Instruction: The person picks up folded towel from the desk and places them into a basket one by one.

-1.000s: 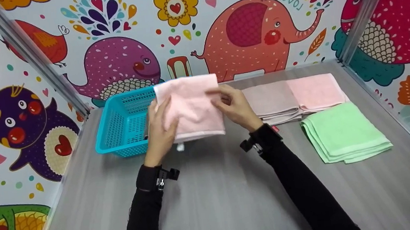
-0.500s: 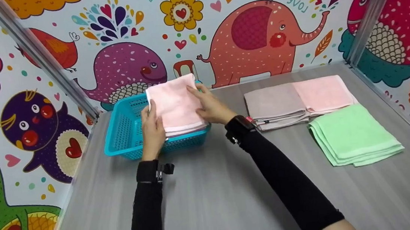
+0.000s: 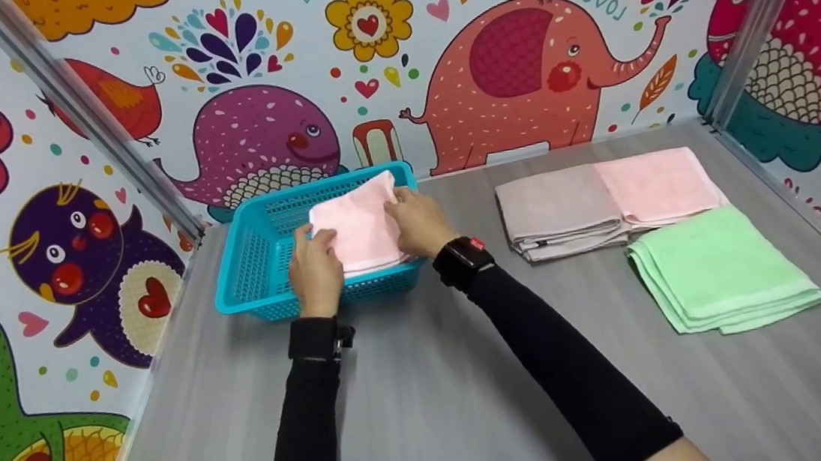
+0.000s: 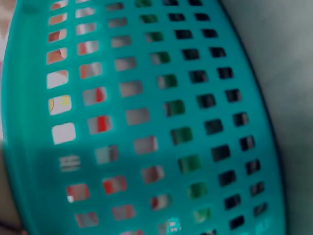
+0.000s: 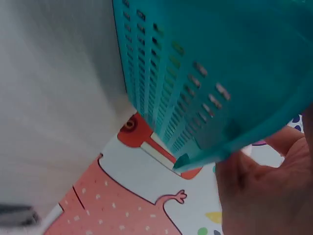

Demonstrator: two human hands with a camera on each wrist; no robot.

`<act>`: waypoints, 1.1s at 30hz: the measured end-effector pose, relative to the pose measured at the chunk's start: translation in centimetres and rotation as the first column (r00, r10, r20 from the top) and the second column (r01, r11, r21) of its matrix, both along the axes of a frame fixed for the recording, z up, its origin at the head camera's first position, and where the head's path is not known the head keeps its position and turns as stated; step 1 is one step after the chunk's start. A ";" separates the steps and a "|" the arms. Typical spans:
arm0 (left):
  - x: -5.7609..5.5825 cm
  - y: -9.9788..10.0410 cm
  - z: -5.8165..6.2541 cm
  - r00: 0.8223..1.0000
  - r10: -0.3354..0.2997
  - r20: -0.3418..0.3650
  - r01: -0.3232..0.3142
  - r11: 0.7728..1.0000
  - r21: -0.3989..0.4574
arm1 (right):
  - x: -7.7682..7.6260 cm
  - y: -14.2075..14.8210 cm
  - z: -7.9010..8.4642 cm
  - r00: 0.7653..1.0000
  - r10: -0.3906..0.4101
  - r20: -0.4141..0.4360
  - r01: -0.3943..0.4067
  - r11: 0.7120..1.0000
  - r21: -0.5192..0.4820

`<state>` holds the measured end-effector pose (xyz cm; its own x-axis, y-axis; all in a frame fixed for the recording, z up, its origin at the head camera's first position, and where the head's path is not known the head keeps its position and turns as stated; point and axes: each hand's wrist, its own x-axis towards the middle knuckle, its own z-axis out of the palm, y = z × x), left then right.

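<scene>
In the head view a folded pink towel lies partly inside the turquoise basket, toward its right end. My left hand holds the towel's left side, its thumb on top. At the opposite side my right hand pinches the towel near its raised far corner. The left wrist view is filled by the basket's perforated wall; reddish and green patches show through the holes. From the right wrist, my right hand is seen at the basket's rim, fingertips partly hidden.
To the right on the grey table lie a folded greyish-pink towel, another folded pink towel beside it, and a folded green towel in front. Patterned wall panels stand behind and at both sides.
Both hands have carried the pink towel from in front of the basket's right end down into it. The right hand has moved left. The towels on the right stay put.
</scene>
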<state>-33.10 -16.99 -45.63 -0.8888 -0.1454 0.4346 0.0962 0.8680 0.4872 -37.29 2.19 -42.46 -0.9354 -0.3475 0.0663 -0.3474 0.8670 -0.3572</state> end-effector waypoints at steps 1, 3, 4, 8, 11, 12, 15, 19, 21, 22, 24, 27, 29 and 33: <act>0.1 0.0 0.1 1.000 0.016 0.001 -0.016 0.999 -0.028 | -0.1 0.2 0.0 1.000 -0.009 -0.028 0.010 0.999 0.048; 0.2 0.0 0.4 0.999 0.033 0.019 -0.031 0.996 -0.086 | -0.2 0.7 -0.1 0.997 -0.025 -0.072 0.033 0.993 0.114; 0.3 -0.1 0.5 0.999 0.030 0.039 -0.026 0.994 -0.107 | -0.2 0.9 -0.2 0.996 -0.033 -0.077 0.043 0.991 0.128; 0.5 -0.6 0.7 0.986 -0.027 0.165 0.054 0.985 -0.165 | -0.2 1.7 -0.8 0.998 -0.052 -0.041 0.056 0.992 0.110; 0.7 -0.9 0.6 0.969 -0.070 0.238 0.115 0.977 -0.181 | -0.1 1.8 -1.1 0.998 -0.055 -0.002 0.055 0.995 0.080; 0.7 -0.9 0.5 0.964 -0.078 0.254 0.127 0.975 -0.184 | -0.1 1.8 -1.2 0.998 -0.058 0.010 0.057 0.995 0.076; 1.0 -1.1 0.3 0.951 -0.092 0.295 0.155 0.968 -0.196 | 0.0 1.7 -1.2 0.997 -0.066 0.036 0.063 0.994 0.089; 1.2 -1.1 0.2 0.934 -0.086 0.347 0.175 0.956 -0.234 | 0.1 1.7 -1.3 0.996 -0.066 0.055 0.059 0.991 0.118; 1.3 -1.1 0.1 0.929 -0.079 0.361 0.180 0.950 -0.255 | 0.2 1.8 -1.3 0.996 -0.063 0.056 0.056 0.992 0.109; 1.3 -1.0 0.1 0.930 -0.075 0.361 0.177 0.949 -0.260 | 0.2 1.9 -1.4 0.997 -0.061 0.056 0.055 0.993 0.103; 1.4 -1.0 -0.1 0.932 -0.073 0.355 0.173 0.951 -0.258 | 0.3 2.0 -1.5 0.997 -0.058 0.049 0.054 0.995 0.079; 1.4 -1.0 -0.2 0.936 -0.080 0.343 0.173 0.953 -0.250 | 0.5 2.1 -2.0 0.998 -0.054 0.040 0.054 0.998 0.024; 1.3 -0.9 -0.3 0.937 -0.086 0.339 0.175 0.955 -0.241 | 0.6 2.3 -2.4 0.998 -0.057 0.033 0.058 0.998 -0.037; 1.1 -1.0 -0.3 0.934 -0.094 0.345 0.178 0.959 -0.221 | 0.7 2.7 -3.5 0.998 -0.057 0.021 0.061 0.977 -0.206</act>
